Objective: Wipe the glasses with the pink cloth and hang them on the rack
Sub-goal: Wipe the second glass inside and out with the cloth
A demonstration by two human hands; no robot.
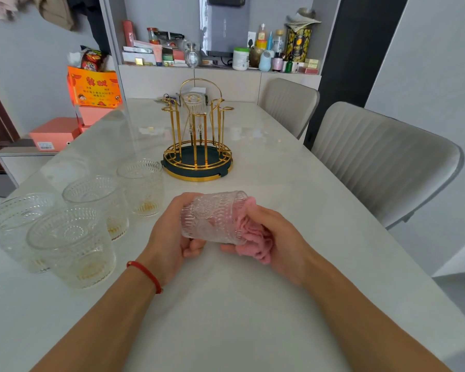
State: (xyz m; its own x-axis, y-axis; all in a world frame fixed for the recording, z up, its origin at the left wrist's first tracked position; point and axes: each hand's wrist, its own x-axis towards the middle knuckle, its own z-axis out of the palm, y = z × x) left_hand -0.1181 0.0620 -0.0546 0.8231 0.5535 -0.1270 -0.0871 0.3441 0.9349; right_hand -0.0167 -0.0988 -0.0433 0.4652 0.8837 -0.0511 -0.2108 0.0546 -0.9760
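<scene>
One glass [212, 217] is in hand above the desk [293, 210], lying on its side; wiping step judged under way.

Largest first. Desk: pale, glossy, carries everything. Rack [198, 135]: gold wire on a dark round tray, well beyond the grip, straight ahead. One clear ribbed glass already hangs upturned [193, 103] at its far side; the near pegs look free. Four waiting glasses [73, 245] stand upright in a cluster to the left of the grip, near but apart from it; amber tint shows at the bases of some.

Left hand [172, 237]: grip wrapped around the base end of the held glass, fingers behind, thumb below. Right hand [274, 237]: grip closed on the bunched pink cloth [253, 237], which is pushed into the mouth of the glass at the right.

Next move, as judged: turn the glass against the cloth to clear the inner wall, draw the cloth out, then invert the glass and carry it forward to a free peg. This calls for a firm hold; embossed glass, likely slippery if damp.

Not resolved: how deep the cloth reaches inside (embossing blurs it); right fingertips, covered by cloth; left fingers behind the glass; whether residue remains; peg count behind the hung glass.
</scene>
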